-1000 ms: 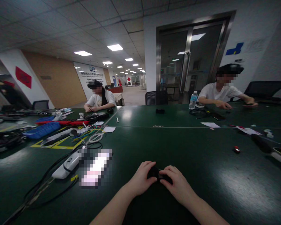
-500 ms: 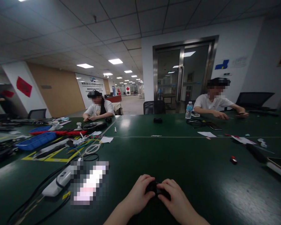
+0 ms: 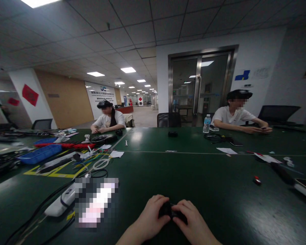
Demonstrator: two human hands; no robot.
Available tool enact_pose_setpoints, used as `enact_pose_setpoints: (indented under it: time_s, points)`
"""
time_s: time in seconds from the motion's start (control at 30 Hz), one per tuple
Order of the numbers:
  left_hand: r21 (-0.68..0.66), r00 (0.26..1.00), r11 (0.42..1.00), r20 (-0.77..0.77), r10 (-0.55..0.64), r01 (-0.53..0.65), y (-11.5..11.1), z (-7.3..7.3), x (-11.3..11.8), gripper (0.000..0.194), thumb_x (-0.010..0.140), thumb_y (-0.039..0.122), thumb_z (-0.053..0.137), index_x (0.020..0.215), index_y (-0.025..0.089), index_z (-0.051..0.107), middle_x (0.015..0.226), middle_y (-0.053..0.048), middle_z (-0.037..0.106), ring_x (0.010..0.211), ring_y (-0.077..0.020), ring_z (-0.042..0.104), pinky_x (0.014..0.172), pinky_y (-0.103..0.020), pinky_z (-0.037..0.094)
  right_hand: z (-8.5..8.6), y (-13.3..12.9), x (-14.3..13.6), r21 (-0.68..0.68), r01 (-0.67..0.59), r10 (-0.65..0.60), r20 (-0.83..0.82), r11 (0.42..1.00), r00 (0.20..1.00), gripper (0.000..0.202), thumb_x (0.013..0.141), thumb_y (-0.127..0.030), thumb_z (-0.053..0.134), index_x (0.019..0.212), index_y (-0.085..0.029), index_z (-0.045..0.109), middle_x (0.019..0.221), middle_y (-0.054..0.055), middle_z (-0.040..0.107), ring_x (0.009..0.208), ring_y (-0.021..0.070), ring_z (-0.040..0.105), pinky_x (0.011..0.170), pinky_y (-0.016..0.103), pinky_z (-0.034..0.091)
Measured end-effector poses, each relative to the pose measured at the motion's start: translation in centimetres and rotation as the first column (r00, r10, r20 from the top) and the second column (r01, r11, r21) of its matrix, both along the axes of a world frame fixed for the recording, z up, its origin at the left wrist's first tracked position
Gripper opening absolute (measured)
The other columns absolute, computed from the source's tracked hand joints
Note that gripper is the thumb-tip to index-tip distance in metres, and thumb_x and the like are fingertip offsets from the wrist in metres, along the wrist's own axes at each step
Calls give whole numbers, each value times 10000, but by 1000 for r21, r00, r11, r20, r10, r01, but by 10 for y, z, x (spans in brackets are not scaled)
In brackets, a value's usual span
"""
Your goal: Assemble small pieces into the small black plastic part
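Note:
At the near edge of the dark green table (image 3: 183, 173), my left hand (image 3: 153, 216) and my right hand (image 3: 190, 219) face each other around a small black object (image 3: 165, 210). The fingers and thumb of my left hand are wrapped on its left part, and those of my right hand pinch its right part. Much of the object is covered by the fingers, and its details are too dark to tell. A blurred-out bright phone-like item (image 3: 99, 202) lies left of my hands.
A white power strip (image 3: 60, 200), black cables and a blue tray (image 3: 40, 153) are on the left. A small red item (image 3: 257, 180) lies at right. Across the table sit two people, with a water bottle (image 3: 206, 123) and a black object (image 3: 172, 134) between them.
The view has tilted up slightly, so the scene sits lower in the picture. My hands keep hold of the black object. The right-hand person has brought both hands together.

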State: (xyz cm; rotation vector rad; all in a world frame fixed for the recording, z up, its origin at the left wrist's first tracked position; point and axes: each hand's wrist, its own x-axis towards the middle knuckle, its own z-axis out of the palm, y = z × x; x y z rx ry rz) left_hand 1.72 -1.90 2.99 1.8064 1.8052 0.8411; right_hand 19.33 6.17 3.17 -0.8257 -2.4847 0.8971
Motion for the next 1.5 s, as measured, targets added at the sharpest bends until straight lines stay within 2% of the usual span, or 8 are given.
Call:
enact_pose_setpoints:
  time_s: [0.13,0.3,0.6,0.87,1.13,1.5]
  points:
    - [-15,1000,1000,4,-1,2,-1,1,0,560,723,183,610,1267,198,476,1280,-71,472,1176,-226,410,1028,-349,300,0,0,-1,14,-3,3,-2,1000,1000,186,793,-228,546,951,-263,639,986,23,602,932,203,537,807,312,412]
    - [4,1000,1000,1,-6,6,0,2,0,495,734,152,588,1221,211,521,1230,-56,507,1138,-211,444,1004,-334,327,-1,0,0,17,2,-2,-11,1000,1000,198,798,-234,548,972,-275,633,1001,15,599,940,201,532,822,318,407]
    - [45,1000,999,-11,-26,27,-1,-4,-2,535,742,213,608,1259,220,473,1257,-69,483,1147,-233,427,1007,-376,323,3,-2,0,18,1,-1,7,1000,1000,204,801,-223,534,972,-262,638,996,24,604,943,207,533,820,327,415]
    - [46,999,999,-45,-25,27,1,-5,-4,454,790,206,566,1237,238,497,1217,-49,514,1128,-221,447,993,-370,333,2,0,1,-23,0,0,3,1000,1000,216,805,-251,545,999,-282,634,1013,11,602,959,209,535,835,348,429]
    - [49,999,998,-41,-31,33,1,-6,-4,466,768,175,578,1227,219,507,1211,-54,517,1124,-217,451,991,-358,333,3,-1,0,14,5,-5,-15,1000,1000,203,808,-258,554,995,-273,633,998,11,610,949,203,543,841,346,416]
    - [24,999,999,-28,-25,25,0,-4,-4,493,761,202,602,1243,228,498,1233,-55,505,1142,-226,436,1006,-370,324,3,6,9,-84,99,-108,-120,992,987,231,811,-319,549,1023,-274,627,1013,19,636,973,217,564,865,363,441]
